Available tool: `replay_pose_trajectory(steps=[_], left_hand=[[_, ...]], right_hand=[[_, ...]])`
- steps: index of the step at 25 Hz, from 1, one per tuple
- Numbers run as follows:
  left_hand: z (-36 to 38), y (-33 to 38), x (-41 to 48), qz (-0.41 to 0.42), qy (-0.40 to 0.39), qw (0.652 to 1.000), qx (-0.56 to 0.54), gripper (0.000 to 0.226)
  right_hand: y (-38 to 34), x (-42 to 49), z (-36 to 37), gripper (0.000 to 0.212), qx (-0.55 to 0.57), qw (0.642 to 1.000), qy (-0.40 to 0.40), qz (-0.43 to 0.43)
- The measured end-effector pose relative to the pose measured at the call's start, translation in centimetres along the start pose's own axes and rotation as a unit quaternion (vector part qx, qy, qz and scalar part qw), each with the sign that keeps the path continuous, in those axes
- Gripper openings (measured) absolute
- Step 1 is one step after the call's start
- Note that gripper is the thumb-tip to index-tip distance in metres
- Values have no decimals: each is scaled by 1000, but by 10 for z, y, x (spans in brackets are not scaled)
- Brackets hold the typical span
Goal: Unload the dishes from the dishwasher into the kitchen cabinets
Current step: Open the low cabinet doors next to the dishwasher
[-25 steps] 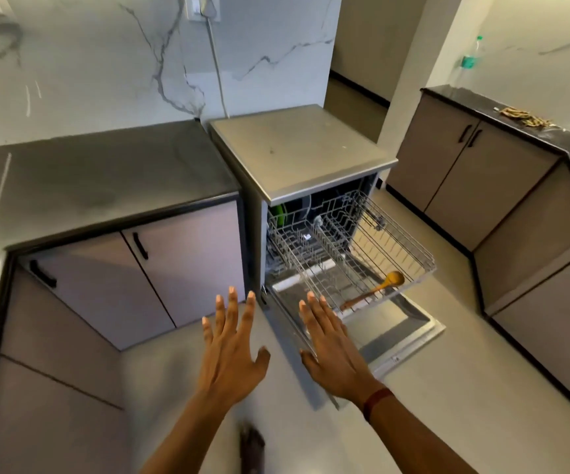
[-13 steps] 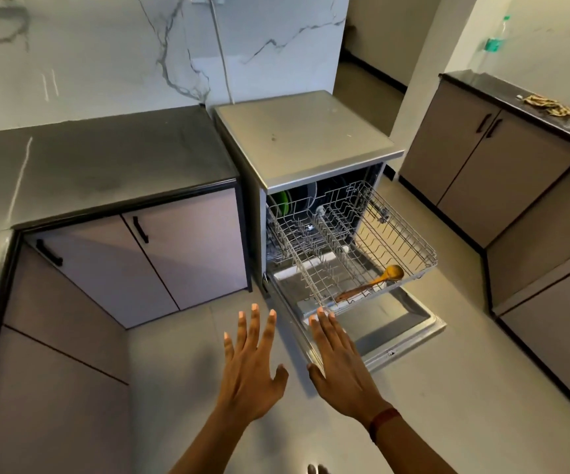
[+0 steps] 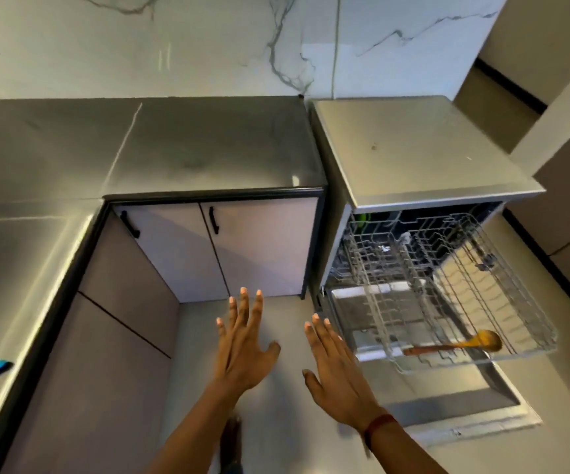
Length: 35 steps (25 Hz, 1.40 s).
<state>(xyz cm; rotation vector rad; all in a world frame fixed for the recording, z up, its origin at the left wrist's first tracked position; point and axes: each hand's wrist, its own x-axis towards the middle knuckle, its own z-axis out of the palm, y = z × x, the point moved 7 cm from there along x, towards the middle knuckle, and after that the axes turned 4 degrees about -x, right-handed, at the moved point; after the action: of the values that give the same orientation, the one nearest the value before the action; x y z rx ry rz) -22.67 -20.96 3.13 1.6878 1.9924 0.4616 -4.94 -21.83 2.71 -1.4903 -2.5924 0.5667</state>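
Since the dishwasher (image 3: 423, 234) door is down and its wire rack (image 3: 447, 292) is pulled out, the job looks partly done, with the rack almost bare. One wooden spoon (image 3: 454, 345) lies at the front of the rack, and something green (image 3: 364, 218) shows deep inside, so some things are left. Both the left hand (image 3: 244, 347) and the right hand (image 3: 336, 371) are spread flat over the floor, holding nothing. The cabinet doors (image 3: 222, 248) beside the dishwasher are closed

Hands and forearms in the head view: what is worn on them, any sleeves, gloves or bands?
Both forearms are bare, with no sleeves in view and no gloves. The right hand has a dark red band round its wrist. The left hand shows no band, watch or ring.
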Motion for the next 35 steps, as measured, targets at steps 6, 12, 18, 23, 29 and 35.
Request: replay_pose_trajectory(steps=[6,12,18,23,29,35], left_hand=[[-37,-93,114,-25,-1,999,-47,92],[-53,-167,209,-34,-17,990,-135,81],[-43,-209,267,-77,33,930,-359,37],[-12,-225,300,-99,51,809,-577,26],[5,-239,319,-59,108,788,-603,25],[16,-230,323,-30,157,783,-601,32]], right_hand=[[-37,165,25,82,19,1000,-6,-16],[-61,304,48,79,20,998,-7,-54],[-66,391,92,76,109,992,-24,-52],[-52,427,118,79,206,978,-25,-14],[-49,442,142,79,279,960,-4,-29],[-43,455,169,76,361,930,29,-64]])
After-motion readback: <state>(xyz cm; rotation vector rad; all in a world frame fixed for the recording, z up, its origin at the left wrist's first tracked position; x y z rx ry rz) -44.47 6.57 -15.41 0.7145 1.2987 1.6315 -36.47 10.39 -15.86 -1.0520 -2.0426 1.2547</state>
